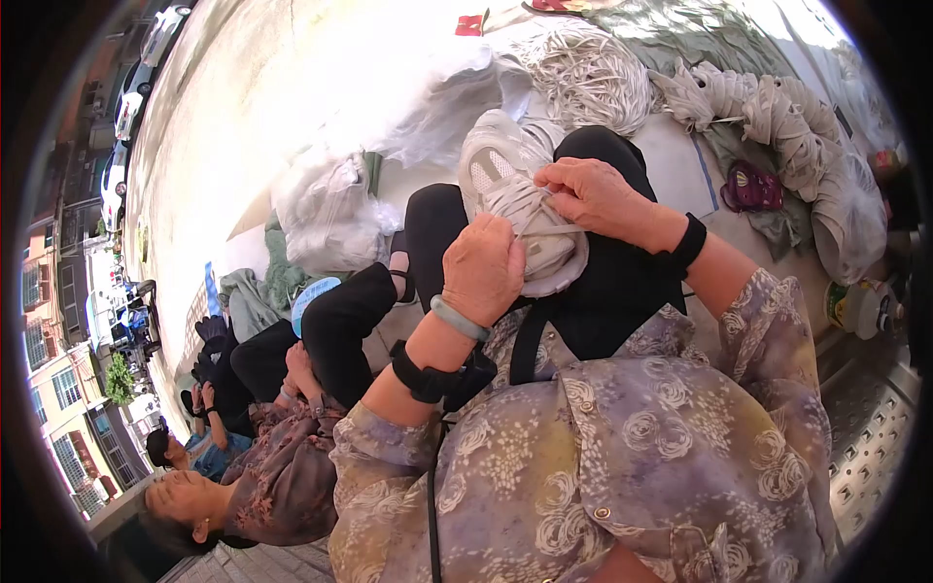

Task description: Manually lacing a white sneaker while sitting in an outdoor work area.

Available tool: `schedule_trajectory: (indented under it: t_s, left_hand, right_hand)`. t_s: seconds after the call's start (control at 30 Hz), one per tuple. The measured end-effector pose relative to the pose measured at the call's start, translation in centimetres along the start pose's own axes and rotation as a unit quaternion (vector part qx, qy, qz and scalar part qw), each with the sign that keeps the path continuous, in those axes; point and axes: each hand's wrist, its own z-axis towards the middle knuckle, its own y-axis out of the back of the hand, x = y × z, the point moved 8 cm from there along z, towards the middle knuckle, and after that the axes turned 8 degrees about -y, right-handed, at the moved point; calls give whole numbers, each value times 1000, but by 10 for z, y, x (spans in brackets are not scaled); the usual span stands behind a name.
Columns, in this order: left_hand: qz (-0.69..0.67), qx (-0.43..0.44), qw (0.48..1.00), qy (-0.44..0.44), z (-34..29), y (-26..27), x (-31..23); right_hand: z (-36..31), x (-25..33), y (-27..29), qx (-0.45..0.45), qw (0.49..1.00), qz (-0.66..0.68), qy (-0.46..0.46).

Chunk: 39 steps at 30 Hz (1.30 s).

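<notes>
Shoe (525, 206), pale, sits on the lap between both hands; sole rim edge just below the right hand's fingers. Left hand (483, 268): curled nearly closed at the shoe's laces (503, 202), can't tell if a strand is gripped. Right hand (587, 194): thumb and forefinger pinched on the laces, other fingers bent.

Room: tight left, co-worker's knees (342, 316) near the left wrist. Lace heap (591, 83) bounds ahead of the right hand; bundled strips (777, 121) further right. Widest room is the pale ground (243, 107) far ahead-left of the left hand.

Counts: one shoe in hand, one lace heap, one maroon pouch (750, 187) right of the right hand, one round blue fan (313, 299) left of the left hand, two black wristbands.
</notes>
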Motion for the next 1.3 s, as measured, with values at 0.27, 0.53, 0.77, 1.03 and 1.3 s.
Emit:
schedule_trajectory:
  t_s: [0.27,0.53,0.77,1.03,1.3]
  left_hand:
    - [-83,20,996,-34,-4,13,-27]
    - [-135,97,986,1,-7,0,-1]
    - [-189,86,978,19,-6,-1,8]
    - [-167,89,981,52,-7,5,3]
    - [-108,89,989,54,-1,8,2]
  right_hand:
    - [13,0,-18,132,988,73,-35]
    - [28,12,-26,248,967,55,24]
    - [26,33,-39,192,957,-162,142]
    - [4,47,-33,54,952,-239,184]
    - [15,16,-17,134,987,-43,73]
